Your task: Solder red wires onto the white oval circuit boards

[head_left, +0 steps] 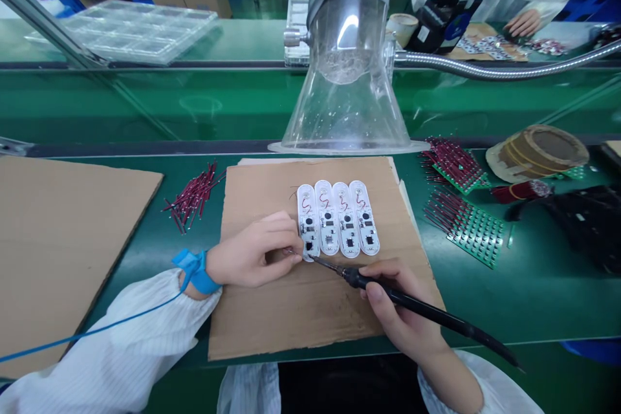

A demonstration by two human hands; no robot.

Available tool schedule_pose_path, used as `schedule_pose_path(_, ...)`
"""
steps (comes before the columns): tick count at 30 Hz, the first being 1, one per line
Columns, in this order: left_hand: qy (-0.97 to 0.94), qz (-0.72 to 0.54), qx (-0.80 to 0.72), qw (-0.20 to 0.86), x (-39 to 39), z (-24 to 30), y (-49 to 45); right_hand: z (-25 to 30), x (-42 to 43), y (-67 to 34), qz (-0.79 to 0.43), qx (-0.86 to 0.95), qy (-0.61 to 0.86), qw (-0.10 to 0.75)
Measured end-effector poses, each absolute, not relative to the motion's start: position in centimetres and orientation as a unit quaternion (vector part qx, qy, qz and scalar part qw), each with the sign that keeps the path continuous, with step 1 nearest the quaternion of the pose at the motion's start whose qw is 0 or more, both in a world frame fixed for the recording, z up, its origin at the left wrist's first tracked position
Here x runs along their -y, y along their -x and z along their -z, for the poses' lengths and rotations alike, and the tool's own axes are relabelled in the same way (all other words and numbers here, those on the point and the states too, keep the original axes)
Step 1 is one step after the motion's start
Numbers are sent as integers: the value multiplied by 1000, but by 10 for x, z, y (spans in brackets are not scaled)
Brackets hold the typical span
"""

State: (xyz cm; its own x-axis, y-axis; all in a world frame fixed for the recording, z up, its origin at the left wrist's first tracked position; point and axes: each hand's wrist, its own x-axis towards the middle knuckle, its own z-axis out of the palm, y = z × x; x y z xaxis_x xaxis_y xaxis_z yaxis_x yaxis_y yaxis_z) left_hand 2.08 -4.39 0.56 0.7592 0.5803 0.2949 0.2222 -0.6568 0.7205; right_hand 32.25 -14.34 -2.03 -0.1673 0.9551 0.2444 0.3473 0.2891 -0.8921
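Several white oblong circuit boards (348, 220) lie side by side on a cardboard sheet (272, 330), each with a short red wire near its top. My right hand (402, 304) grips a black soldering iron (412, 303) like a pen. Its metal tip touches or almost touches the lower end of the leftmost board (307, 226). At that same end my left hand (262, 249), with a blue wrist strap (196, 272), pinches what looks like a thin wire, mostly hidden by the fingers.
A clear fume hood (347, 103) hangs over the boards. Loose dark-red wires (194, 197) lie to the left. At right are green boards with wires (475, 226), a tape-wrapped round container (538, 152) and a black bag-like item (587, 223). A co-worker's hand (524, 24) shows behind.
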Motion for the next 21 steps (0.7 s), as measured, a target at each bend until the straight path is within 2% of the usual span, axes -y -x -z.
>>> schedule_pose_path(12, -868, -262, -226, 356, 43, -6, -21, 21, 144, -324, -369, 683, 470, 419)
schedule_pose_path(18, -845, -235, -341, 340, 39, -17, -1, 26, 147, -323, -321, 580, 480, 575)
schedule_pose_path(21, -791, -257, -464, 306, 42, -16, 19, 24, 139, -339, -257, 606, 470, 588)
